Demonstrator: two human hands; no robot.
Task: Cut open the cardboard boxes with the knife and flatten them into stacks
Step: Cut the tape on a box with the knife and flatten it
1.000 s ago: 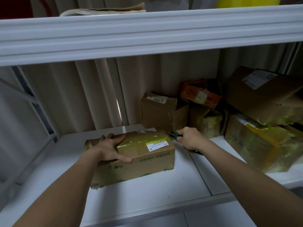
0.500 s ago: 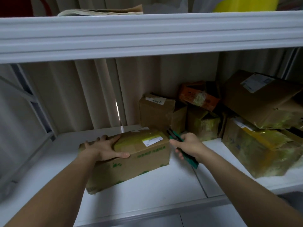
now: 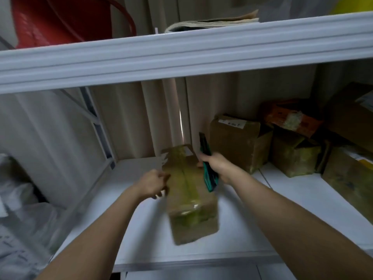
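At nine o'clock we see crumpled pale bags (image 3: pixel 18 209) beside the rack's upright. Our left hand (image 3: pixel 150 183) reaches in from seven o'clock and its grip curls round the left edge of the box (image 3: pixel 188 190), fingers tucked behind the cardboard. The box sits at the centre, blurred, its long side running from twelve to six o'clock, a yellow-green taped seam along its upper face; whether its near end touches the shelf (image 3: pixel 292 209) we cannot tell. Our right hand (image 3: pixel 217 163) comes in from five o'clock and meets the box's right edge near its far end. Its grip is wrapped tight round the knife (image 3: pixel 207 168), whose green handle slants down towards five o'clock while the dark tip points up towards twelve. At two o'clock a brown carton (image 3: pixel 236 142) stands against the back wall, with a smaller one (image 3: pixel 294 156) to its right, an orange pack (image 3: pixel 290 118) lying above them and larger cartons (image 3: pixel 351 174) at three o'clock. Folded papers (image 3: pixel 212 22) lie on the upper shelf at twelve.
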